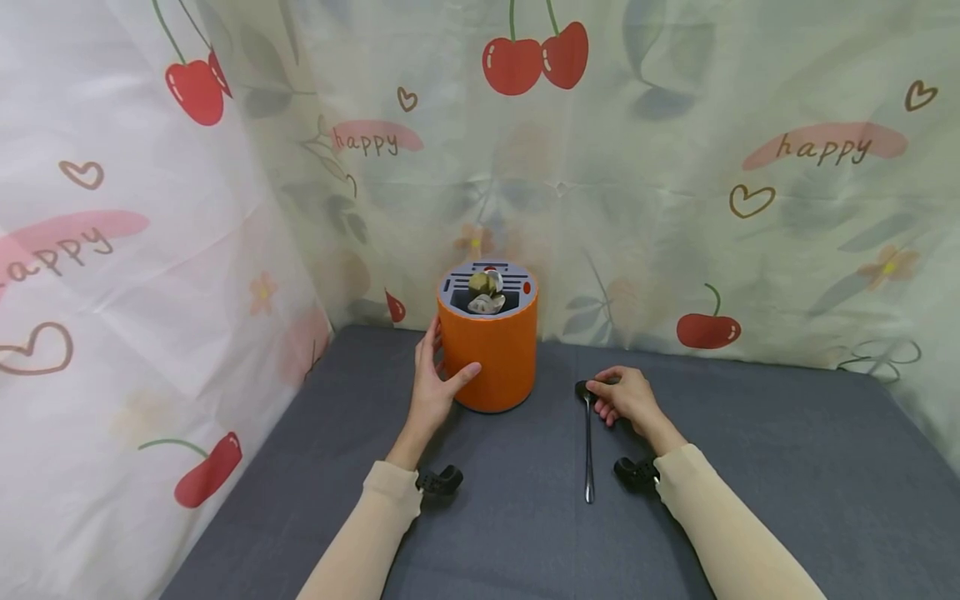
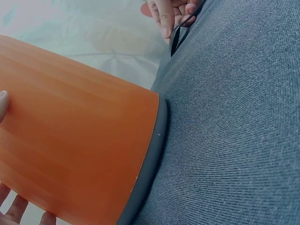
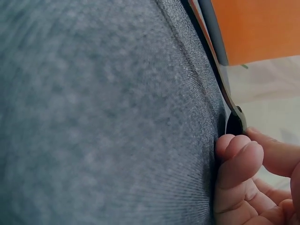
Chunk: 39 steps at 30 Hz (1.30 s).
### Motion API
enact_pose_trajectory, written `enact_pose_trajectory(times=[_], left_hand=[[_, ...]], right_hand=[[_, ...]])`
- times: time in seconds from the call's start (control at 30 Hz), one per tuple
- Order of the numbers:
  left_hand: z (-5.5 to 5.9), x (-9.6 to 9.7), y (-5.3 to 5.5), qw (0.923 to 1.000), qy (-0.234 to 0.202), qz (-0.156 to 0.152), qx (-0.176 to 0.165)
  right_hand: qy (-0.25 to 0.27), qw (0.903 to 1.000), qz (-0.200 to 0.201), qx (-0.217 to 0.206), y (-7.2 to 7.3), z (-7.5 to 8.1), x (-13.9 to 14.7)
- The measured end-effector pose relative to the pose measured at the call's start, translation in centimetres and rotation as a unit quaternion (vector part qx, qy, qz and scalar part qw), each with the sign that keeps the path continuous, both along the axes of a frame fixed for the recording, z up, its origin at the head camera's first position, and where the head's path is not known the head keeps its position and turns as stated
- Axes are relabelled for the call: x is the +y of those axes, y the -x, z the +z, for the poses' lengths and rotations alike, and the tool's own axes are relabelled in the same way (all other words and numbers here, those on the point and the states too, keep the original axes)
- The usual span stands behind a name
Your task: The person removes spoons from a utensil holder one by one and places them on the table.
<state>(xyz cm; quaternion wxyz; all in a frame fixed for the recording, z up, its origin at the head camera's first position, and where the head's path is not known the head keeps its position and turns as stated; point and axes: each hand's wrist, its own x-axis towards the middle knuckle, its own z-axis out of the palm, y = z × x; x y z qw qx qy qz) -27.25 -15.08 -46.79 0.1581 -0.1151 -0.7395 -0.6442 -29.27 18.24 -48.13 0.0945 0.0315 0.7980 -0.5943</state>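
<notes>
An orange cylindrical holder (image 1: 497, 367) with a grey slotted top stands upright on the table. Shiny gold and silver pieces (image 1: 486, 292) like spoon heads poke out of its front opening. My left hand (image 1: 433, 390) grips the holder from the left, thumb across its front and fingers round the far side. To the right of it lies a long-handled metal spoon (image 1: 588, 454), bowl away from me and handle toward me. My right hand (image 1: 628, 396) pinches the spoon at the bowl; in the right wrist view its fingertips meet the bowl's edge (image 3: 236, 123) close over the cloth.
A dark grey cloth (image 1: 510, 517) covers the table. Behind it hangs a pale curtain (image 1: 630, 225) printed with cherries and the word "happy", with another curtain (image 1: 150, 333) along the left side. Both wrists wear black camera mounts (image 1: 441, 481).
</notes>
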Motion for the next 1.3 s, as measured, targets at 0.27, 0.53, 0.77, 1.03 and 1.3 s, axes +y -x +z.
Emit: enact_pose_trajectory(times=[0.27, 0.53, 0.77, 1.03, 1.3], left_hand=[[-0.1, 0.0, 0.2, 1.0000, 0.000, -0.001, 0.000], [-0.1, -0.1, 0.3, 1.0000, 0.004, -0.001, 0.007], [-0.1, 0.0, 0.2, 1.0000, 0.004, -0.001, 0.001], [-0.1, 0.0, 0.2, 1.0000, 0.004, -0.002, 0.004], [-0.2, 0.0, 0.2, 1.0000, 0.000, -0.005, 0.005]], right_hand=[[0.010, 0.9998, 0.007, -0.015, -0.1, 0.4, 0.2], [0.023, 0.9996, 0.006, -0.017, -0.2, 0.9, 1.0], [0.015, 0.9999, 0.001, -0.001, -0.2, 1.5, 1.6], [0.000, 0.9986, -0.009, 0.051, -0.1, 2.8, 1.4], [-0.026, 0.9931, -0.002, 0.114, -0.4, 5.0, 0.5]])
